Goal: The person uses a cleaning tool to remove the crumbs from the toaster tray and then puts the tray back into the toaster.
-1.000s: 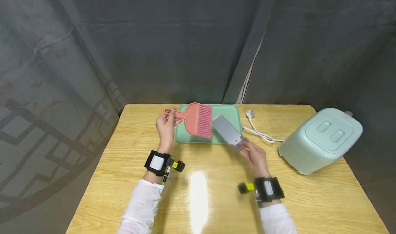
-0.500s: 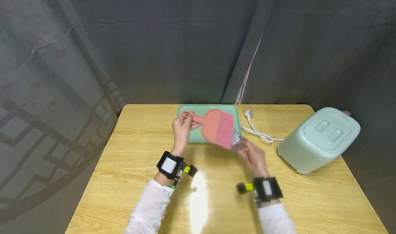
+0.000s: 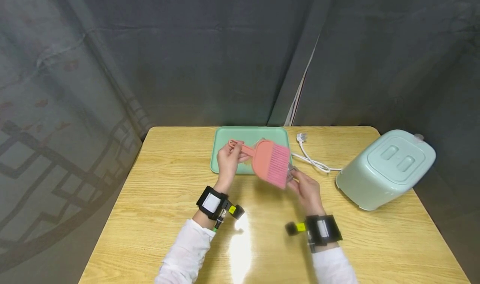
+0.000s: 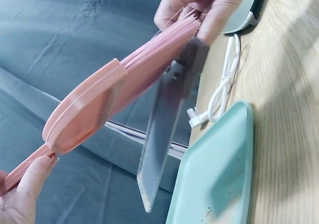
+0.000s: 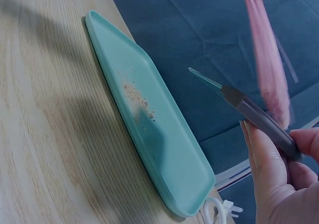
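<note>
1. Since a second ago: left hand (image 3: 228,161) and hand brush (image 3: 268,163) shifted rightward and nearer the wearer; brush now hides most of crumb tray (image 4: 159,129) in head view. Right hand (image 3: 308,188) about same place.
2. Wooden table (image 3: 150,184): far edge against gray curtain (image 3: 202,75); wood runs from serving tray's near rim to bottom of view, forearms over it.
3. Mint toaster (image 3: 382,179): at right table edge, well apart from hands.
4. Green serving tray (image 3: 241,134): along far table edge, raised rim.
5. Hand brush: pink, rounded flat body, bristles; raised over tray's near right part. Left thumb and fingers pinch handle.
6. Crumb tray: gray metal plate, darker slotted end; raised, partly behind bristles. Right thumb and fingers pinch dark end. Bristle contact: can't tell.
7. White cord (image 3: 318,165), plug (image 3: 301,137): between serving tray and toaster.
8. Tan crumbs (image 5: 135,100): on serving tray.
</note>
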A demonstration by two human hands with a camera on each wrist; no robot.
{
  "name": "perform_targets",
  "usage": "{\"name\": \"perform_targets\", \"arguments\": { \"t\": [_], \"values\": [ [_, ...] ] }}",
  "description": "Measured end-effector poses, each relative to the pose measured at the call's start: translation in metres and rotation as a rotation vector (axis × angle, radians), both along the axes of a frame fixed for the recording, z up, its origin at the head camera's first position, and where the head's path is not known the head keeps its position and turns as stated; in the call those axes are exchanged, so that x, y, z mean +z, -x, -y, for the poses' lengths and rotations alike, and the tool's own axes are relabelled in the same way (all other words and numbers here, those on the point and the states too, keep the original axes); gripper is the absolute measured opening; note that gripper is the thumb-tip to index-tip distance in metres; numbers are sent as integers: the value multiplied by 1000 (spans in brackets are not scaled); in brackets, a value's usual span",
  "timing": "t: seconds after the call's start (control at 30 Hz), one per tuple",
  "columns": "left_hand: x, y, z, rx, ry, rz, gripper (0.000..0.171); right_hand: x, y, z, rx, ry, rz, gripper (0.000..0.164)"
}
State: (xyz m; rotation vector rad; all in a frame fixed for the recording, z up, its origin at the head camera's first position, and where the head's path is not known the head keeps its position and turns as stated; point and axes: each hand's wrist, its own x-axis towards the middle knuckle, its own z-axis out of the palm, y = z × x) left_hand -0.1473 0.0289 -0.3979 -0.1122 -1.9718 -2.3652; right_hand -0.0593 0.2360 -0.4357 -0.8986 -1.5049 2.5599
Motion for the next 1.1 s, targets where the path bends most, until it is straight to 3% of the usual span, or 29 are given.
{"name": "perform_targets", "arguments": {
  "t": [0.13, 0.3, 1.1],
  "values": [
    [-3, 0, 1, 24, 12, 13, 23, 0, -1, 0, 15, -22, 3, 16],
    [-7, 3, 3, 53, 1, 46, 23, 0, -2, 0, 19, -35, 6, 38],
    [-16, 18, 18, 190, 27, 91, 24, -4, -1, -2, 17, -26, 11, 42]
  ]
}}
